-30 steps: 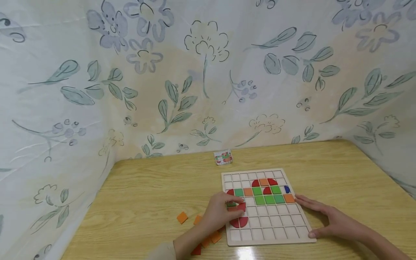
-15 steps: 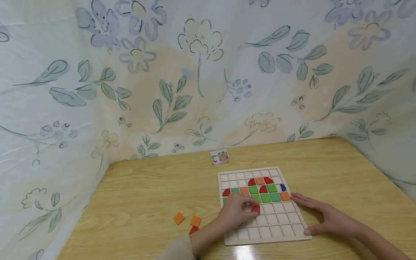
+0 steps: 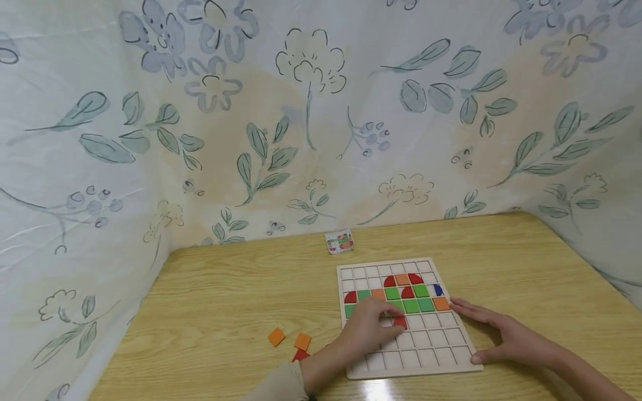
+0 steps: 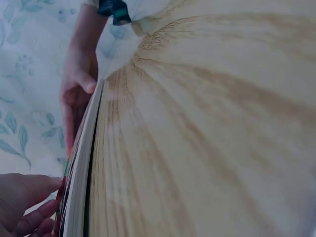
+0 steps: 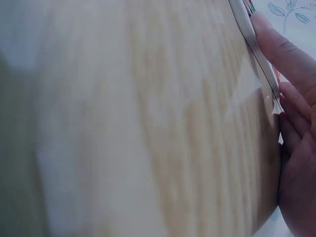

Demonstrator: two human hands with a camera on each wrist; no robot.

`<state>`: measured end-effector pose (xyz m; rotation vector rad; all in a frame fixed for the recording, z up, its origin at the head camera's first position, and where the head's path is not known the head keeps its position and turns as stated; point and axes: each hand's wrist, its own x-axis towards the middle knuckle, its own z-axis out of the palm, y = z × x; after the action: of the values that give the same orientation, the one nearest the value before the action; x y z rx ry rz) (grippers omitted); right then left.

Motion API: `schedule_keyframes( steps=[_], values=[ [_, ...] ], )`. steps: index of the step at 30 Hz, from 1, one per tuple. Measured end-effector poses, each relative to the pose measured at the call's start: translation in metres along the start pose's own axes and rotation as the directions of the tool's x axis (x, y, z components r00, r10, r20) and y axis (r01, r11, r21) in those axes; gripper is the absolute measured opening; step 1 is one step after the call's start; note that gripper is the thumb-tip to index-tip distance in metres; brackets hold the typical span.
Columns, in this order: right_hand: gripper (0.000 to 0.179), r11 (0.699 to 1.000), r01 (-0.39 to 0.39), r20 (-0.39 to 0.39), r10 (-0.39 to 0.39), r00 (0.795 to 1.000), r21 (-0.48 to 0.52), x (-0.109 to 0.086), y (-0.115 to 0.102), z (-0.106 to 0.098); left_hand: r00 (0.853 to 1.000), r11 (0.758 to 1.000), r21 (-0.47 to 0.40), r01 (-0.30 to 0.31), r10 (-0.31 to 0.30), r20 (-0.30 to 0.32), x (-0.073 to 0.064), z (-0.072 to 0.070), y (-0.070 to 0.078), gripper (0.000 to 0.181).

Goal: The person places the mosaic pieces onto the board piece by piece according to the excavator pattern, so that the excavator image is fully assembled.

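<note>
In the head view a pale wooden grid board (image 3: 416, 372) lies on the table, with green, orange, red and blue pieces in several cells. My left hand (image 3: 365, 327) reaches over its left part, thumb and forefinger pinching a red tile (image 3: 400, 322) just below the green row. The palm and fingers hide the cells beneath. My right hand (image 3: 506, 337) rests against the board's right edge, thumb at the near corner, fingers extended along the side. The right wrist view has its thumb (image 5: 284, 49) on the rim; the left wrist view catches the board (image 4: 81, 173) nearly edge-on.
Loose orange tiles (image 3: 276, 337) and a red piece (image 3: 300, 355) lie left of the board, beside my left forearm. A small card with a coloured pattern (image 3: 339, 241) lies behind the board. Flowered cloth (image 3: 311, 111) encloses the table's back and sides.
My left hand has moved right across the board with the red tile, from the left columns toward the middle, then a touch farther. The right hand keeps its place on the board's edge.
</note>
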<state>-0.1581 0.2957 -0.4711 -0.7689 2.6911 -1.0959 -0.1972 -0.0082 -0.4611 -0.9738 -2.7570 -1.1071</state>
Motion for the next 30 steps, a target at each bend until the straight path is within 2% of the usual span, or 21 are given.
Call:
schedule_keyframes(
  steps=[5, 11, 16, 19, 22, 25, 30],
  values=[
    [0.08, 1.0, 0.012, -0.005, -0.012, 1.0, 0.004, 0.0, 0.001, 0.001, 1.0, 1.0, 0.029, -0.006, 0.006, 0.003, 0.0, 0.002, 0.001, 0.016],
    [0.079, 0.999, 0.033, -0.008, -0.033, 0.999, 0.005, 0.0, 0.001, 0.003, 1.0, 0.998, 0.06, 0.016, -0.017, 0.024, 0.001, 0.003, 0.004, 0.017],
    [0.079, 0.999, 0.049, -0.009, -0.049, 0.999, 0.009, 0.001, 0.001, 0.005, 0.997, 0.998, -0.009, 0.058, -0.057, 0.056, -0.003, -0.005, 0.001, 0.021],
    [0.079, 0.999, 0.042, -0.01, -0.041, 0.999, 0.011, 0.002, 0.0, 0.005, 0.993, 0.988, -0.12, 0.101, -0.093, 0.069, -0.008, -0.015, -0.004, 0.021],
    [0.08, 1.0, 0.011, -0.001, -0.011, 1.0, -0.01, 0.003, 0.0, 0.004, 0.992, 0.974, -0.197, 0.116, -0.101, 0.081, -0.014, -0.031, -0.013, 0.021],
    [0.08, 0.998, -0.02, 0.01, 0.02, 1.0, -0.056, 0.003, -0.001, 0.003, 0.989, 0.968, -0.212, 0.133, -0.114, 0.098, -0.023, -0.051, -0.024, 0.022],
    [0.08, 0.996, -0.019, 0.001, 0.019, 1.0, -0.085, 0.001, 0.0, 0.001, 0.978, 0.961, -0.186, 0.203, -0.19, 0.083, -0.043, -0.088, -0.041, 0.021]
  ],
)
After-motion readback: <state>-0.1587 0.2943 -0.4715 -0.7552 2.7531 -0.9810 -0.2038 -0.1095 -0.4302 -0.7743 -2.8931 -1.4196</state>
